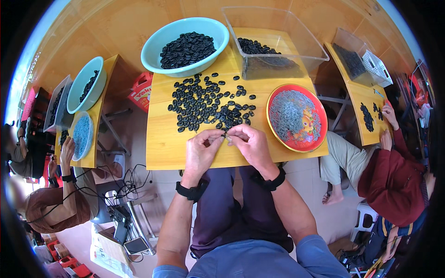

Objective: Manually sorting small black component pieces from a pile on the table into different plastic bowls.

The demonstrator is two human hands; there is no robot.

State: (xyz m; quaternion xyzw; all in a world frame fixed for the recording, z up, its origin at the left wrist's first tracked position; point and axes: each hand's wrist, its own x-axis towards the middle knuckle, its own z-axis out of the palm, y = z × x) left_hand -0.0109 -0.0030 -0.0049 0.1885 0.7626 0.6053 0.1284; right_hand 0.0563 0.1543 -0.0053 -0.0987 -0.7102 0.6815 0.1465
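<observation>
My left hand [202, 149] and my right hand [250, 143] meet fingertip to fingertip over the near part of a small wooden table [162, 143]. Between them they pinch one small black oval piece [226, 134]. Just beyond the fingers a loose pile of the same black pieces [206, 104] is spread over the tabletop. A teal bowl [153, 46] holding more black pieces stands at the table's far side. To the right sits a red round tray [320, 132] filled with small grey pieces. Both wrists wear black bands.
A clear plastic bin [278, 28] with black pieces stands at the far right of the table. Other people sit at similar tables to the left [90, 139] and right [366, 104], with bowls and bins. Cables and a box lie on the floor at lower left.
</observation>
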